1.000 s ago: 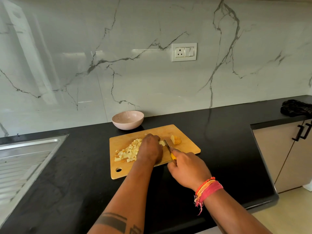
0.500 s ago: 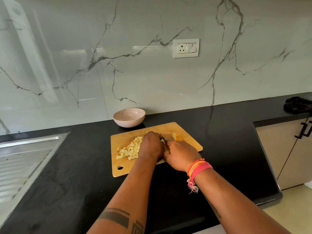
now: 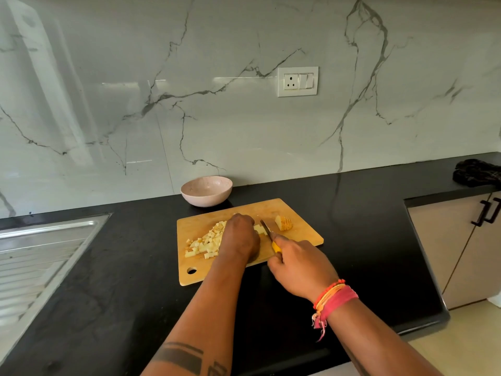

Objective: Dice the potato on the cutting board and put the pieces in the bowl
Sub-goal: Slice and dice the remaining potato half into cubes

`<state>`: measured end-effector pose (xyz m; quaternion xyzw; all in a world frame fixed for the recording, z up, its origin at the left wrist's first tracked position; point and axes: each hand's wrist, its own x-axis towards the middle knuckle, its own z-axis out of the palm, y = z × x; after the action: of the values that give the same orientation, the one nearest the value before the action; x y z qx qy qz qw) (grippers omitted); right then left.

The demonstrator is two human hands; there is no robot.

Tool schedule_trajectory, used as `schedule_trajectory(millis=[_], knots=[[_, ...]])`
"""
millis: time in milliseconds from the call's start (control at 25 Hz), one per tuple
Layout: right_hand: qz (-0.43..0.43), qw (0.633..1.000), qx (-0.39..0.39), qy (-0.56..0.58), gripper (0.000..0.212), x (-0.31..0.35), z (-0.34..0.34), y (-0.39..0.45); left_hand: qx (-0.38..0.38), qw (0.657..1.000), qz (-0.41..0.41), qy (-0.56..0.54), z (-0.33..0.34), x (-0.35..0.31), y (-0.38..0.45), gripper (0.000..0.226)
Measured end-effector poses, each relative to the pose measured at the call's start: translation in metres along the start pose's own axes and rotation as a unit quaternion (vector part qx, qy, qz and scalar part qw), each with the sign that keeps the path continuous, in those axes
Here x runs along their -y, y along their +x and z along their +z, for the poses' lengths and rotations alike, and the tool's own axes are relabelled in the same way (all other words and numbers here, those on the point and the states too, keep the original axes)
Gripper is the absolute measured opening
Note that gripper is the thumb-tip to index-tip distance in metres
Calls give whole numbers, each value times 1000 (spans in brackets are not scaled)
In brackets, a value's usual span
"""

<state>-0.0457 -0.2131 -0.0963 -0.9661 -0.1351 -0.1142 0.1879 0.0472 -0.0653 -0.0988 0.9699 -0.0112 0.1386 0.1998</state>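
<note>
Wooden cutting board (image 3: pixel 298 234) near counter's front edge; your right hand (image 3: pixel 301 267) grips knife (image 3: pixel 267 229), left hand (image 3: pixel 240 236) curls on potato pieces (image 3: pixel 259 229); bowl (image 3: pixel 206 190) behind.

Soft, even daylight fills the kitchen; bright overall, no harsh shadows. Glossy marble backsplash (image 3: pixel 244 118) carries broad streaky glare at upper left, w/ thin horizontal highlights mid-wall. Black table (image 3: pixel 108 294) reads dark, faint sheen only. Weak shadow under the bowl (image 3: pixel 206 190) and beneath the hands on the cutting board (image 3: pixel 303 234). Wide-angle lens bows straight lines at frame edges, esp. the steel drainboard (image 3: pixel 40 253) at left. Focus sharp at center; slight softness, compression smear toward corners.
</note>
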Motion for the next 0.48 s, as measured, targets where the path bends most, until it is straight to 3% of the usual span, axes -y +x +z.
schedule_trajectory(millis=[280, 480], knots=[[-32, 999, 37, -5, 36, 11, 3, 34, 4, 1000, -4, -11, -2, -1, -1, 31], [-36, 998, 49, 4, 34, 5, 4, 34, 0, 999, -28, -37, 1, -1, 0, 25]])
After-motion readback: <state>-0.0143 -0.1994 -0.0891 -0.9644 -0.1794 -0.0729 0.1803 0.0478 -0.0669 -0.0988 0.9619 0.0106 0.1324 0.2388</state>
